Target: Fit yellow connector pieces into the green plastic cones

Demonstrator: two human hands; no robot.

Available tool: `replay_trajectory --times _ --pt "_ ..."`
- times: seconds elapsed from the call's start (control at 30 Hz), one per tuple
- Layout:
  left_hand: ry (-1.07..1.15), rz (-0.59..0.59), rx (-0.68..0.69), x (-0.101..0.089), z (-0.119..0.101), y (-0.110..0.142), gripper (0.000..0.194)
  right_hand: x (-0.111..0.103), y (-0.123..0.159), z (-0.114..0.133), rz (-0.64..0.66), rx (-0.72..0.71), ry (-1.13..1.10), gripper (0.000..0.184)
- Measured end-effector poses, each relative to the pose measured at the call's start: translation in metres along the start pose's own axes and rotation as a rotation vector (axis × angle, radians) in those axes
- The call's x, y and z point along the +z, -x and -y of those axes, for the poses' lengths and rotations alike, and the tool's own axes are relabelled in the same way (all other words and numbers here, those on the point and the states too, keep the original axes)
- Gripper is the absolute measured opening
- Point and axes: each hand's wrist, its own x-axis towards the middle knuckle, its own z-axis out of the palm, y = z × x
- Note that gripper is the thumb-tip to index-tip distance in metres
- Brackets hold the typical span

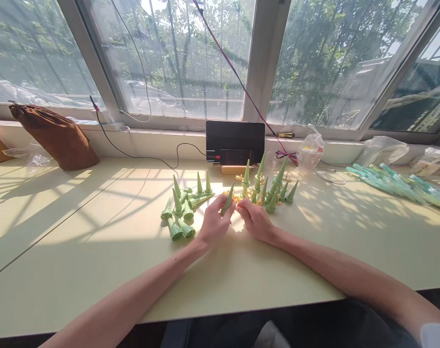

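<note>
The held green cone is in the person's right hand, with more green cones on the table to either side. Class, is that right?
No: the head view shows the held green cone in the left hand, not the right hand. More green cones are on the table either side.

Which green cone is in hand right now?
The green cone gripped in the left hand, its tip pointing up; the other cones stand or lie on the table.

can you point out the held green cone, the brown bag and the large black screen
Held green cone [227, 199]: head view, on its sloping side.
Brown bag [56, 137]: head view, middle of its body.
Large black screen [235, 136]: head view, on its face.
</note>
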Motion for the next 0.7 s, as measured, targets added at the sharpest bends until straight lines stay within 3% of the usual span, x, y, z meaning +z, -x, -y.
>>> replay_trajectory --times 0.4,0.7 --pt "-0.053 -0.005 0.029 0.0004 0.0017 0.0004 0.012 -0.0002 -0.0004 0.0005 0.015 0.024 0.001 0.025" --pt "-0.158 -0.001 0.092 -0.0023 -0.001 0.0003 0.013 0.0006 0.0018 0.0066 -0.132 0.053 -0.021 0.023"
